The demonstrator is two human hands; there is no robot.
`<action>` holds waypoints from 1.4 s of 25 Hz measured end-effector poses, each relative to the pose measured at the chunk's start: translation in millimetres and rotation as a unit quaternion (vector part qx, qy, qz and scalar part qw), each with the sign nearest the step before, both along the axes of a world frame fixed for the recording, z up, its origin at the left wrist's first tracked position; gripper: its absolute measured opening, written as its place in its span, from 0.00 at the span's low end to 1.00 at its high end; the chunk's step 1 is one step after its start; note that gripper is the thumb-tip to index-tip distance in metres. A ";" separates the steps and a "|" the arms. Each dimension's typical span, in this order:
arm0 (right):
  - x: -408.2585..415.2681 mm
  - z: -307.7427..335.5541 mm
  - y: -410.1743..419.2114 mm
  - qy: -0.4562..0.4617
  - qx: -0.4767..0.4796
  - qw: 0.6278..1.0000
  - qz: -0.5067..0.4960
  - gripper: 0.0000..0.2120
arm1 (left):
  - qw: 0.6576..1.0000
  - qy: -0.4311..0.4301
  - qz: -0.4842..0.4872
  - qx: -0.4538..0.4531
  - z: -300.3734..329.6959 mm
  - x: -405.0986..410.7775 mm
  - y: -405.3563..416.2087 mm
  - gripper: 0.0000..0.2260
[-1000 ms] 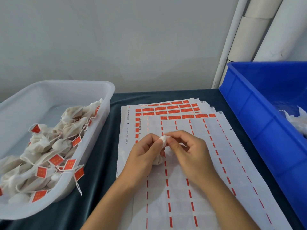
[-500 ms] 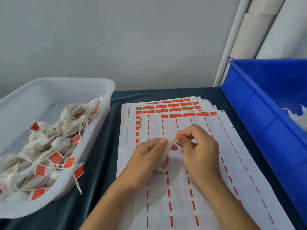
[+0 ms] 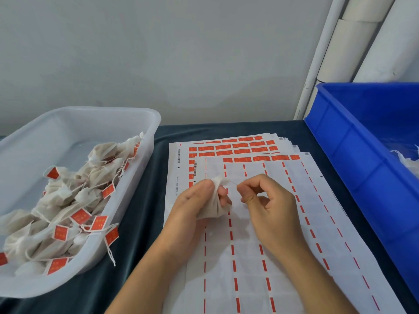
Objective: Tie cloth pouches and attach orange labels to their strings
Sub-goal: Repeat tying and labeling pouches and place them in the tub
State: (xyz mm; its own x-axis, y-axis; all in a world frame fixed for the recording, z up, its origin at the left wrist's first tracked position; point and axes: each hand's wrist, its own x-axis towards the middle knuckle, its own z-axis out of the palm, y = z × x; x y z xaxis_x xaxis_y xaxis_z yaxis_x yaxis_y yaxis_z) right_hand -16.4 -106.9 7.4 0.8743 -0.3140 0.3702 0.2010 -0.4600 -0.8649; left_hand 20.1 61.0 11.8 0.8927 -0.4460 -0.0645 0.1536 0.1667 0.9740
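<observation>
A small white cloth pouch (image 3: 214, 206) is gripped at its gathered neck by my left hand (image 3: 192, 207), held just above the label sheets. My right hand (image 3: 269, 205) pinches the pouch's thin white string (image 3: 232, 182), which runs taut from the neck to its fingertips. Under both hands lies a stack of label sheets (image 3: 294, 245); orange labels (image 3: 240, 147) remain only in the far rows, and the near part is mostly peeled backing.
On the left stands a white plastic tub (image 3: 145, 141) holding several tied pouches with orange labels (image 3: 68, 200). A blue crate (image 3: 353, 159) stands at the right with white pouches inside at its far edge. White pipes rise behind it. Dark cloth covers the table.
My right hand has drawn away to the right from the pouch's neck, pulling the string out taut. My left hand keeps its hold on the pouch.
</observation>
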 end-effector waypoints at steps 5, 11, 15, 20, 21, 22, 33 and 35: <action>-0.5 -7.9 1.8 -0.056 -0.124 0.990 0.024 0.02 | 0.998 -0.024 0.035 0.055 2.8 -0.5 -9.1 0.16; -1.4 -2.9 -0.4 -0.097 -0.136 0.985 0.028 0.11 | 0.979 -0.124 0.006 0.164 2.1 -5.0 -14.1 0.17; -3.9 0.1 2.5 -0.029 -0.050 0.996 0.068 0.08 | 0.959 -0.166 -0.003 0.231 -0.1 -6.9 -13.7 0.10; -3.2 2.0 1.1 -0.033 -0.050 0.997 0.052 0.07 | 0.945 -0.183 0.082 0.260 -3.4 -10.0 -20.1 0.07; -3.0 1.6 0.8 -0.033 -0.052 0.997 0.052 0.07 | 0.943 -0.187 0.087 0.261 -4.6 -10.8 -21.0 0.06; -2.9 1.3 0.6 -0.033 -0.054 0.997 0.051 0.07 | 0.941 -0.193 0.090 0.262 -5.7 -11.7 -22.1 0.06; -3.8 5.7 -2.3 -0.007 0.010 0.997 0.078 0.05 | 0.923 -0.270 0.090 0.259 -15.4 -16.3 -25.6 0.07; -4.1 5.5 -3.1 0.005 0.019 0.997 0.078 0.06 | 0.921 -0.268 0.091 0.267 -16.3 -16.0 -25.8 0.06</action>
